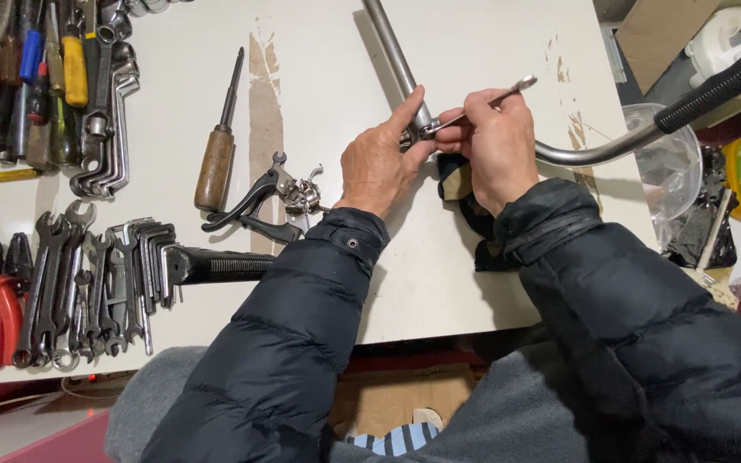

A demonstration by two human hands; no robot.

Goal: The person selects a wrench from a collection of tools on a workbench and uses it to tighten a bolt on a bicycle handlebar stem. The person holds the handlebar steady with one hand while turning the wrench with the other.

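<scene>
White and scuffed, the table (473, 283) shows brown worn patches where its coating has peeled. Near its far edge a curved, polished metal handlebar (598, 154) crosses the surface, its right end sheathed in a ribbed black foam grip (722, 81) that hangs past the right edge. The left hand (379, 163) pinches the tube at a small clamp, fingers closed on it. The right hand (495, 141) is clamped on a slim bright spanner (508, 92) set at that clamp; the joint itself is hidden behind the fingers. A dark cloth (469, 210) lies partly under the right wrist. Towards the left edge lie a wooden-handled screwdriver (218, 154), black brake levers (259, 206) and rows of steel wrenches (87, 283).
</scene>
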